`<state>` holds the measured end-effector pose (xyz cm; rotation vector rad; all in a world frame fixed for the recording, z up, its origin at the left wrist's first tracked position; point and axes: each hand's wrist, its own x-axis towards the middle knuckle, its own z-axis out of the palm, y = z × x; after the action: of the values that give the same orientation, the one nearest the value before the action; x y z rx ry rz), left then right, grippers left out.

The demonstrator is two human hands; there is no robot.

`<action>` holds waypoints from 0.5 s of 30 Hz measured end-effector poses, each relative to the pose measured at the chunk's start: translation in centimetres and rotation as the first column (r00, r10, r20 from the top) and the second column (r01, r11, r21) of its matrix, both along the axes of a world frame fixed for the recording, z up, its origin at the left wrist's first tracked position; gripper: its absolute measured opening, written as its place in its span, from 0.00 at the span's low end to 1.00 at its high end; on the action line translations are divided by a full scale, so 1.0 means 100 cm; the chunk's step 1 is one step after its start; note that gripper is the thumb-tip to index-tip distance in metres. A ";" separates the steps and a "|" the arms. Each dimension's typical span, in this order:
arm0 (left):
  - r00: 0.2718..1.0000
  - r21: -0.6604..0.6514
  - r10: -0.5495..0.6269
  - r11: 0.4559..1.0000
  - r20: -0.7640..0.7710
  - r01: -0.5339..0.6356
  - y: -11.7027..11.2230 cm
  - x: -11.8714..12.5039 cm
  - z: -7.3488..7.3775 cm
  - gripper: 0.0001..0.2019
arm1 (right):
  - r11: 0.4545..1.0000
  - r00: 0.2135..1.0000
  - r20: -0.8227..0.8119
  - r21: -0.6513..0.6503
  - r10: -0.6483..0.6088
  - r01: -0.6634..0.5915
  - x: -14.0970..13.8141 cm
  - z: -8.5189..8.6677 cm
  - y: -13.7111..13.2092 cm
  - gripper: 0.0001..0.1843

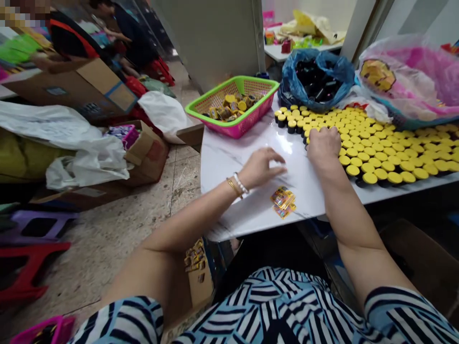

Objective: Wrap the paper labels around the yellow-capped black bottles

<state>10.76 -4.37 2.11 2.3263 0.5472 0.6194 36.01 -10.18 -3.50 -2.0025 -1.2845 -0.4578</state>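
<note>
My left grip (pixel 261 168), spread, is near glossy yellow cards (pixel 283 200) on the white table (pixel 247 210); whether my right grip (pixel 324 144) pinches anything, I can't tell; its knuckles could topple adjacent yellow-topped black cylinders (pixel 369 178).

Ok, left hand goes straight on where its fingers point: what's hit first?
Likely the right hand, near the wrist, across a bare stretch of table. Relative height of the left hand is unclear, so contact isn't certain.
</note>
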 end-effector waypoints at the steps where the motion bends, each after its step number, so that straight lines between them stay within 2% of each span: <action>1: 0.991 -0.059 -0.118 0.992 -0.060 0.114 -0.019 -0.002 -0.014 0.08 | 1.000 1.000 -0.012 -0.014 -0.005 0.005 0.003 -0.004 0.003 0.17; 2: 0.983 -0.103 -0.163 0.983 -0.085 0.154 -0.032 -0.005 -0.025 0.06 | 0.999 1.000 -0.014 -0.034 -0.011 0.010 0.005 -0.007 0.005 0.18; 4: 0.976 -0.180 -0.192 0.969 -0.100 0.172 -0.040 -0.014 -0.038 0.06 | 0.997 1.000 0.010 -0.071 -0.014 0.015 0.008 -0.013 0.010 0.18; 8: 0.965 -0.328 -0.251 0.920 -0.075 0.214 -0.029 -0.031 -0.043 0.13 | 0.994 0.996 0.087 -0.102 -0.031 0.039 0.014 -0.022 0.019 0.22; 12: 0.986 -0.333 -0.167 0.929 0.018 0.164 -0.035 -0.037 -0.050 0.09 | 0.992 0.992 0.102 -0.098 -0.070 0.080 0.014 -0.026 0.020 0.22; 15: 0.991 -0.290 -0.126 0.947 0.052 0.136 -0.048 -0.038 -0.060 0.05 | 0.998 0.989 0.146 -0.064 -0.007 0.016 0.000 -0.018 0.014 0.18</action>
<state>6.96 -9.12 -3.89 2.0490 0.4327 0.4771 36.02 -8.79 -5.34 -2.0636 -1.3933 -0.5842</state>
